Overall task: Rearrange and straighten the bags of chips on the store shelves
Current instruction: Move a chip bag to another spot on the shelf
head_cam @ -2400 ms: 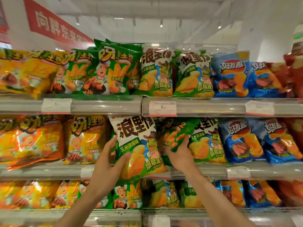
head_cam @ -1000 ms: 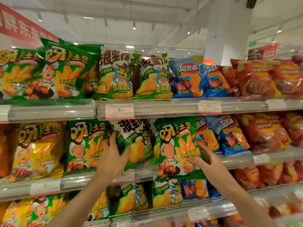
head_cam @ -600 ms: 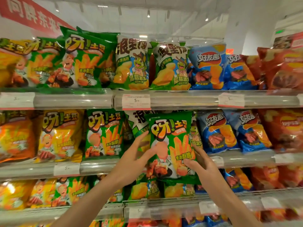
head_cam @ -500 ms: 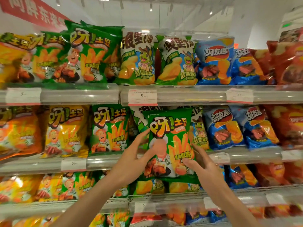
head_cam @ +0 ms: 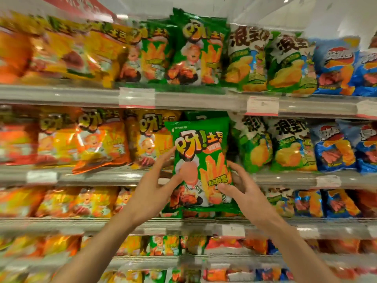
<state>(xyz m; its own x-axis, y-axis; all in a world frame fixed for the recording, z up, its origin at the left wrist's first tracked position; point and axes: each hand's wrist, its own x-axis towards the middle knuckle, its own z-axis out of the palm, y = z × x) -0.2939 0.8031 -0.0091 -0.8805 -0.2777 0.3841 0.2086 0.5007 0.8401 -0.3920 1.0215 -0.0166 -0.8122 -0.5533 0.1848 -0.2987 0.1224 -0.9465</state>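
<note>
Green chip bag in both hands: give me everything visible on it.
The green chip bag is glossy foil-like film, printed with yellow-orange lettering, fries and a cartoon chef. It is upright, facing the camera, held in front of the second shelf, its bottom edge hanging below the rail. The left hand grips its left edge, the right hand its lower right. It looks puffy and sealed.

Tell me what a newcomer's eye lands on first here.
First, the green chip bag at centre, held in front of the middle shelf by the left hand and right hand. Next, the colour bands along the shelves: orange and yellow bags at left, blue bags at far right.
</note>
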